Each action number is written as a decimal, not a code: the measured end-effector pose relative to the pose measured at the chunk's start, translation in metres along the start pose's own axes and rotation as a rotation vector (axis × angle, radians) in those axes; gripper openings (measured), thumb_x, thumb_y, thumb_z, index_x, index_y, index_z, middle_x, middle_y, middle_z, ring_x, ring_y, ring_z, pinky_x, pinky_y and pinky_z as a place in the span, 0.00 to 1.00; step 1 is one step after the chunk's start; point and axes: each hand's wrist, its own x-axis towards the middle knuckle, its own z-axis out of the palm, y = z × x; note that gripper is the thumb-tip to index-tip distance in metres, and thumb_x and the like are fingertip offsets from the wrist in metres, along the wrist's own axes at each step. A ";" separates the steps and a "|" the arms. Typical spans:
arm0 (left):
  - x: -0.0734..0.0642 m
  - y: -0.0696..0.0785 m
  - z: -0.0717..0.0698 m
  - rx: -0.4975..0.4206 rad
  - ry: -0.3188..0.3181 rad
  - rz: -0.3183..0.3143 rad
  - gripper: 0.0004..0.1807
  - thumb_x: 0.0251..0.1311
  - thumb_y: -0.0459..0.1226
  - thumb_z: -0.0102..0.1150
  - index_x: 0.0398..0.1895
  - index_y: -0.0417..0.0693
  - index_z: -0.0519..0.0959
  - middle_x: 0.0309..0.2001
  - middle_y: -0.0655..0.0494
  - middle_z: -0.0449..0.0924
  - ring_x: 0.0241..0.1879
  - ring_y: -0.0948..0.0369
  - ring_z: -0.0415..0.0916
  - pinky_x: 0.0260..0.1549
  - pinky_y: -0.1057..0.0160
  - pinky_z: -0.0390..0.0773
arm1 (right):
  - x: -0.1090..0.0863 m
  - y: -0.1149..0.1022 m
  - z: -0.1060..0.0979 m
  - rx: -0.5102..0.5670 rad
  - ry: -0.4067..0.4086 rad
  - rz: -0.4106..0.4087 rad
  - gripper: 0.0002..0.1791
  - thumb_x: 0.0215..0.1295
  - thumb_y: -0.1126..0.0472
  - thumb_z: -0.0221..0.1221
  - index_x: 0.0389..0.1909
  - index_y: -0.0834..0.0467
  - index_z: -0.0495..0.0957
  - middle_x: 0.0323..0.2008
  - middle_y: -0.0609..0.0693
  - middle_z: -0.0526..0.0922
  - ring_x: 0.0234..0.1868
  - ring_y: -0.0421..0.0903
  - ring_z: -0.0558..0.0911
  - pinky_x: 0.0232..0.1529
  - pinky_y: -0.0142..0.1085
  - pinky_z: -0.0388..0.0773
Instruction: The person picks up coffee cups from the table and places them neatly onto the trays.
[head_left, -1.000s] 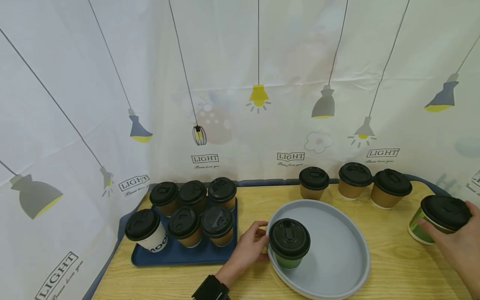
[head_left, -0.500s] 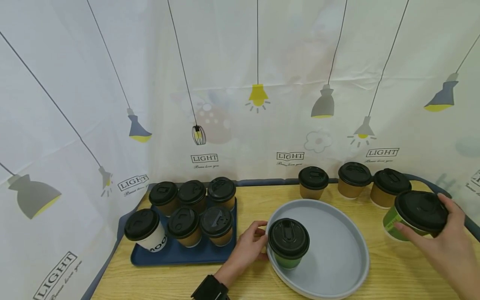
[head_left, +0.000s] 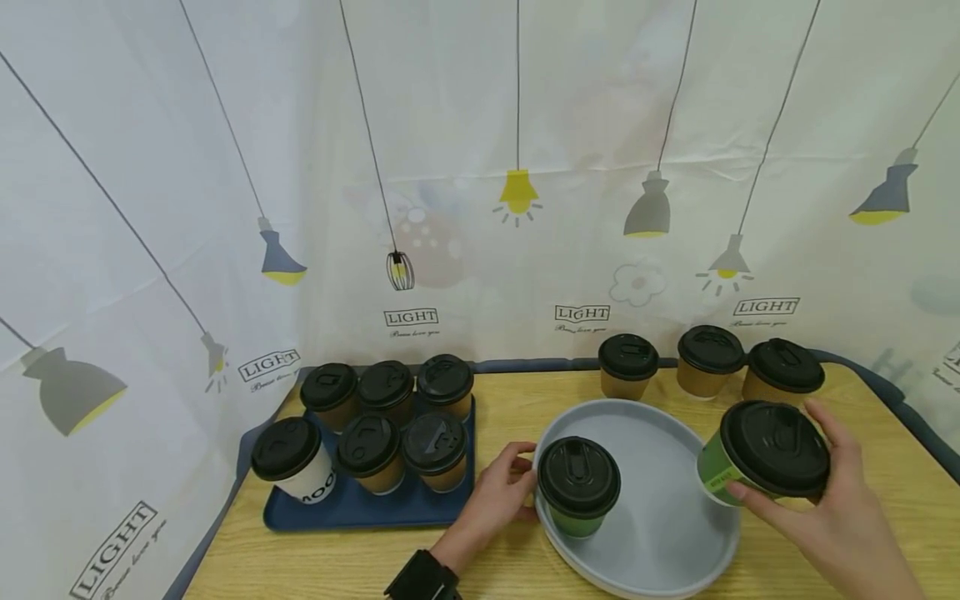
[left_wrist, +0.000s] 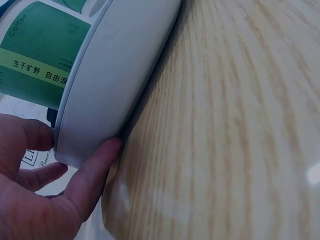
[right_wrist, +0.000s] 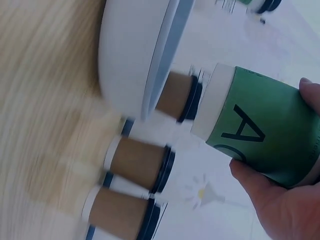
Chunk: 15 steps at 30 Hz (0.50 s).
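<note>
A green paper coffee cup (head_left: 720, 467) with a black lid is held by my right hand (head_left: 832, 500), tilted above the right rim of a round grey tray (head_left: 660, 550). In the right wrist view the thumb and a finger grip the green cup (right_wrist: 270, 125) on opposite sides, its white base off the table. My left hand (head_left: 498, 487) pinches the tray's left edge. The left wrist view has its thumb low on the tray wall (left_wrist: 110, 75) and a finger at the rim. Another green lidded cup (head_left: 577, 492) stands upright inside the tray at the left.
A blue rectangular tray (head_left: 360, 517) on the left bears several lidded cups, one white (head_left: 300, 467) and the others brown. Three brown cups (head_left: 705, 367) stand along the back of the wooden table (head_left: 510, 392), before a lamp-printed cloth (head_left: 465, 125).
My right hand has lifted the green cup from the table at the right and carried it left to the round tray's edge. The left hand has stayed in place.
</note>
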 end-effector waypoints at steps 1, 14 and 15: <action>0.000 0.000 0.000 -0.001 0.000 0.001 0.23 0.77 0.33 0.54 0.72 0.44 0.70 0.55 0.44 0.75 0.50 0.51 0.81 0.32 0.50 0.88 | -0.002 -0.002 0.002 -0.008 -0.014 0.010 0.74 0.46 0.67 0.82 0.84 0.49 0.38 0.64 0.66 0.67 0.55 0.28 0.73 0.44 0.11 0.62; 0.001 -0.002 -0.001 -0.001 -0.004 0.002 0.23 0.77 0.34 0.53 0.73 0.43 0.69 0.54 0.44 0.75 0.50 0.51 0.81 0.34 0.49 0.88 | -0.018 -0.015 0.029 -0.044 -0.200 -0.025 0.69 0.41 0.58 0.85 0.82 0.50 0.52 0.66 0.62 0.74 0.55 0.16 0.62 0.49 0.32 0.73; 0.001 -0.002 -0.001 -0.002 -0.003 0.003 0.23 0.77 0.34 0.53 0.72 0.43 0.69 0.54 0.44 0.75 0.50 0.51 0.81 0.34 0.50 0.88 | -0.019 -0.016 0.031 -0.042 -0.207 -0.039 0.68 0.41 0.57 0.85 0.82 0.51 0.53 0.66 0.61 0.74 0.56 0.17 0.63 0.50 0.33 0.73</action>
